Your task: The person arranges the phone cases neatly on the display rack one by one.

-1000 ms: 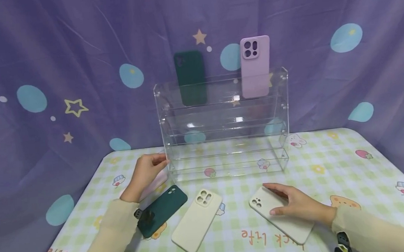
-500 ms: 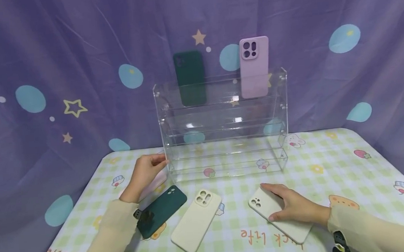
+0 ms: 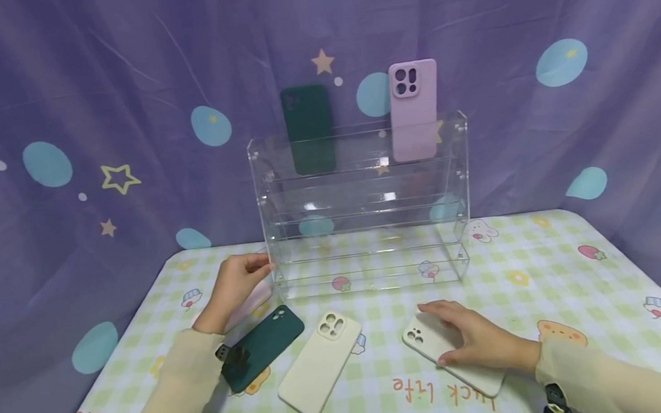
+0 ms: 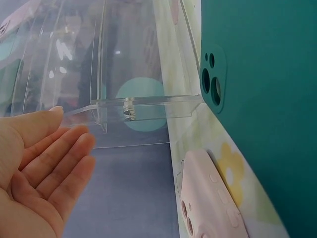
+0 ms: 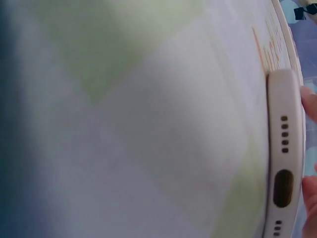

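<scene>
A clear acrylic tiered rack (image 3: 368, 255) stands at the middle back of the table. My left hand (image 3: 236, 285) pinches the edge of its left side panel between thumb and fingers. Across a white phone case (image 3: 483, 378) at front right, my right hand (image 3: 480, 340) grips the long edges, thumb on the near side. The right wrist view shows the bottom edge of this case close to the cloth. On the rack's top tier stand a dark green phone case (image 3: 309, 129) and a lilac phone case (image 3: 414, 111).
A cream phone case (image 3: 319, 367) lies front centre, with a dark green one (image 3: 268, 345) left of it. Partly hidden under the left forearm is a pale pink phone case (image 4: 210, 198). The checked tablecloth (image 3: 517, 244) meets a purple curtain (image 3: 144, 98) behind.
My right thumb and fingers have closed on the white phone case, which has shifted slightly to the left. The left hand stays on the rack's side.
</scene>
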`<state>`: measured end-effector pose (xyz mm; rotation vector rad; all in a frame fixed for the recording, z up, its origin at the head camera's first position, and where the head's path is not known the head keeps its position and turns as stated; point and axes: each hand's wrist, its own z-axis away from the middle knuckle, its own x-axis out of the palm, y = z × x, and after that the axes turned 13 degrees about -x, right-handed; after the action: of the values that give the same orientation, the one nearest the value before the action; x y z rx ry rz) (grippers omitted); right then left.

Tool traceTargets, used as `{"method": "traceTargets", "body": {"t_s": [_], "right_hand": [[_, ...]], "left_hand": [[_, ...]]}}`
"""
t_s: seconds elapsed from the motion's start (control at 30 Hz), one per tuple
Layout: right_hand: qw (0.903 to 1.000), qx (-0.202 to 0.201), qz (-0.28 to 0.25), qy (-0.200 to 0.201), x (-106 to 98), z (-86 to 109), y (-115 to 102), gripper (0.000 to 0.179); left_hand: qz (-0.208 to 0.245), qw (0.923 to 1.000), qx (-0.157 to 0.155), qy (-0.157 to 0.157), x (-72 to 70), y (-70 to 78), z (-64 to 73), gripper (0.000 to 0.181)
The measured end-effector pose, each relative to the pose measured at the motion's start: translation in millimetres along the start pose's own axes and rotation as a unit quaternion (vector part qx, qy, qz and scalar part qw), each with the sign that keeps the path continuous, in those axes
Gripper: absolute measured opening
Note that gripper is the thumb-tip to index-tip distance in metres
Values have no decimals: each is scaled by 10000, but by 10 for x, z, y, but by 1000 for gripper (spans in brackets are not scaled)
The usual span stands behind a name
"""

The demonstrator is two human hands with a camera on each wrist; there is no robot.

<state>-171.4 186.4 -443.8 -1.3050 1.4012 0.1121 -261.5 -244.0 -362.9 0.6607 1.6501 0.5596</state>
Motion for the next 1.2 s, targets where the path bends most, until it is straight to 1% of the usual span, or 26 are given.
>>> {"method": "traceTargets", "body": {"t_s": [0.07,0.17,0.27,0.37,0.6,0.87,1.07,1.13,1.2], "right_hand": [[9998,-100,157,29,-2,-5,-15,87],[9994,25,342,-5,-11,-2,-39,91],[9993,309,183,-135,-24,2,-43,96],[9985,494,-25,-245,-32,0,-23,97],[9974,649,-174,-270,-17,10,25,97],[9971,581,-465,-153,-12,-9,59,92],[9961,531,-664,-239,-14,-43,29,94],[9967,476,-614,-244,-20,-53,15,94],[9974,425,-559,-161,-32,-66,3,90]], "left_hand": [[-10,10000,-8,-16,-3,-5,-7,26],[12,10000,-2,-33,1,-26,-18,26],[28,10000,-12,-56,12,-42,-21,26],[10,10000,-33,-58,9,-35,-17,26],[90,9999,4,-75,4,-42,-17,25],[125,9998,64,-114,-8,-27,-17,26],[129,9999,45,-95,-11,-15,-10,24],[119,9999,52,-96,-12,-15,-8,24],[99,9999,48,-100,-13,-19,-6,24]]}}
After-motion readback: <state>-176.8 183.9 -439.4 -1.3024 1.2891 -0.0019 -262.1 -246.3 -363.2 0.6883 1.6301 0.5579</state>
